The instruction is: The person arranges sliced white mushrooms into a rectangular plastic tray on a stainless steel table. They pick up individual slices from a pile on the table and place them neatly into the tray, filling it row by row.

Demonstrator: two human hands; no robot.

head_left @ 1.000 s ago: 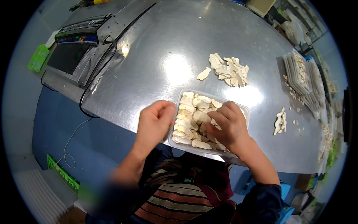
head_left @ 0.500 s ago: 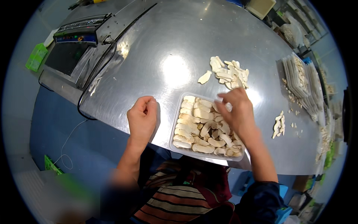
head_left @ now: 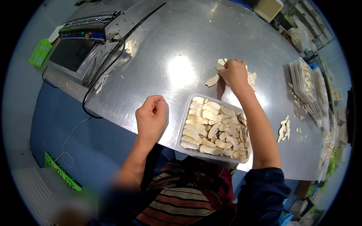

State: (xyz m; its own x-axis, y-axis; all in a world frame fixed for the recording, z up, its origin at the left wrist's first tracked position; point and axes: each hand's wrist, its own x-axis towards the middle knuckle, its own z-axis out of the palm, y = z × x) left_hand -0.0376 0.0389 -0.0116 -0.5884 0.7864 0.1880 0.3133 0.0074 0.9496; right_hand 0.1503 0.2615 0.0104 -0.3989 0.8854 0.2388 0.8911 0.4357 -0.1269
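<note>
Pale mushroom slices (head_left: 211, 116) lie in overlapping rows in a clear plastic tray (head_left: 180, 130) at the table's near edge. Left of the tray, my left hand (head_left: 150, 116) hovers over the table edge, fingers curled and thumb against the index finger, with nothing visible in it. Beyond the tray, my right hand (head_left: 235, 74) reaches down into a loose pile of mushroom slices (head_left: 252, 78). Its fingers are bent together at the pile and its fingertips are partly hidden, so what they grip does not show. A single slice (head_left: 212, 80) lies beside the pile.
A sealing machine (head_left: 83, 41) with a black cable (head_left: 98, 77) stands at the left of the metal table (head_left: 151, 64). At the right are stacked filled trays (head_left: 303, 81), scattered crumbs and a small heap of slices (head_left: 284, 129). A green basket (head_left: 40, 52) is at far left.
My right hand has moved from above the tray's right side, away from me, to the loose pile. My left hand stays curled in nearly the same place. The view has shifted slightly.
</note>
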